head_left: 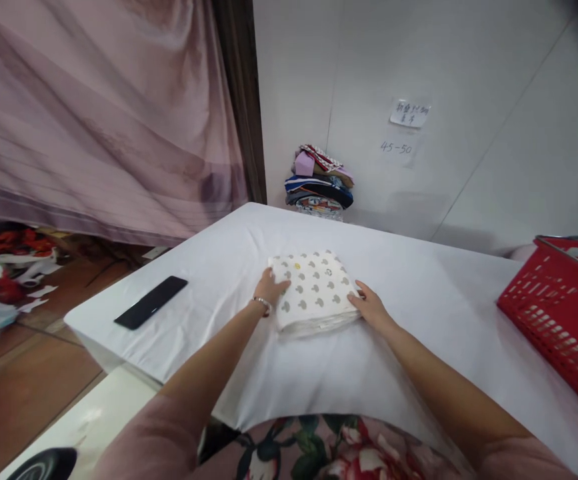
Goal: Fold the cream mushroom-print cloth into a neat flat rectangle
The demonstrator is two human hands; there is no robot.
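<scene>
A folded white cloth with a grey mushroom-like print and a small yellow mark lies flat on the white-covered table. My left hand rests at the cloth's left edge, thumb over its top and fingers apart. At the right edge, my right hand touches the cloth with its fingertips, the fingers spread. Neither hand grips the cloth; it sits between them in several layers. The undersides of both hands are hidden.
A black phone-like slab lies on the table's left part. A red basket stands at the right edge. Folded clothes are stacked beyond the far edge, by the wall. A pink curtain hangs at the left.
</scene>
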